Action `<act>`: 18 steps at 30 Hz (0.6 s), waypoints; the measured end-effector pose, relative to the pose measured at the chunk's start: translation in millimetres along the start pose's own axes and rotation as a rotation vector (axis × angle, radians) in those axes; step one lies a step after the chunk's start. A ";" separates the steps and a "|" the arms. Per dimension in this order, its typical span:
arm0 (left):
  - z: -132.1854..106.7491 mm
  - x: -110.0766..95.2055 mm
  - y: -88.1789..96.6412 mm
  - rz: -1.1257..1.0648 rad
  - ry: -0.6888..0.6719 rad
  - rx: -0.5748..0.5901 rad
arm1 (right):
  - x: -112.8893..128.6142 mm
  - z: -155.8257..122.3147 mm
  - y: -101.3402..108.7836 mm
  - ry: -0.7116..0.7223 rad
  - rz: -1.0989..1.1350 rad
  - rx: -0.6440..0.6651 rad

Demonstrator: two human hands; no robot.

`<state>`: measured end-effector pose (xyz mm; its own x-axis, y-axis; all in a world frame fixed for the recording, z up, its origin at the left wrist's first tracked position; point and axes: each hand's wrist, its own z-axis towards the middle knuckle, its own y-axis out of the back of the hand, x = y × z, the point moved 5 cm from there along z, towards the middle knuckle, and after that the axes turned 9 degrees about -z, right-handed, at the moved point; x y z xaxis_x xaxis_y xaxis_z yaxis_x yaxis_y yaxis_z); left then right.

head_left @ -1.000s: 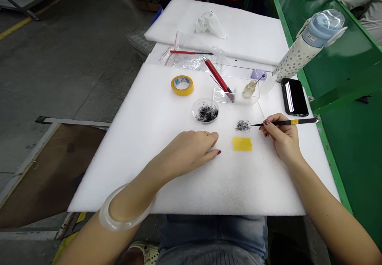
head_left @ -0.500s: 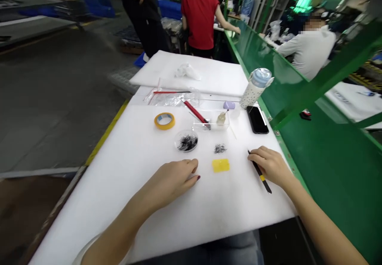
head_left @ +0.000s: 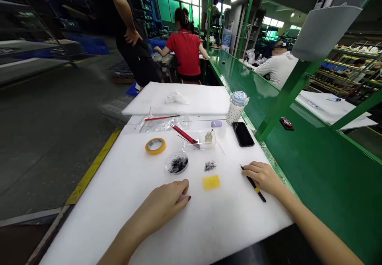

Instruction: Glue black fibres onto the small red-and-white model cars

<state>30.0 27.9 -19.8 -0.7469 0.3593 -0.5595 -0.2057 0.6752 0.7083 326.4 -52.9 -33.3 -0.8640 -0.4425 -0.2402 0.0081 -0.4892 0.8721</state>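
My left hand (head_left: 170, 199) rests on the white sheet (head_left: 191, 233); its fingers curl loosely, thumb apart, with nothing in them. In my right hand (head_left: 262, 176) are black tweezers (head_left: 253, 184) with a yellow band, lying low against the sheet, tips pointing away from me. Between the hands lies a small yellow piece (head_left: 211, 182). Just beyond it is a loose pile of short black fibres (head_left: 210, 166). A round clear dish (head_left: 176, 163), beyond my left hand, holds more of these fibres.
Farther back are a yellow tape roll (head_left: 155, 146), a clear tray (head_left: 198, 147), a red-handled tool (head_left: 184, 133), a small bottle (head_left: 208, 137), a phone (head_left: 243, 134) and a tumbler (head_left: 237, 108). A green ledge (head_left: 313, 169) runs along the right. Several people are beyond the table.
The camera view has tilted upward, so the table things appear lower and slightly left. Both hands keep about the same places on the sheet, with the tweezers still in my right hand.
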 end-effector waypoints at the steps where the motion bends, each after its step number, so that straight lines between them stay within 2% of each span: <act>1: 0.2 -0.2 0.2 0.001 -0.006 -0.001 | -1.3 -0.5 -0.5 -0.013 -0.002 0.003; 8: 0.0 3.6 0.4 -0.012 -0.012 -0.015 | -7.0 4.4 -1.2 -0.175 0.023 0.146; 14: -2.6 0.2 2.8 -0.007 -0.021 -0.020 | -10.5 11.8 -4.3 -0.472 -0.057 0.335; 18: -2.7 -1.4 3.6 -0.002 -0.035 -0.020 | -8.8 15.0 -6.0 -0.536 -0.028 0.466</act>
<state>28.6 28.0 -15.3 -0.7238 0.3808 -0.5754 -0.2201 0.6629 0.7157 326.3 -34.8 -30.0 -0.9904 0.0554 -0.1270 -0.1307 -0.0701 0.9889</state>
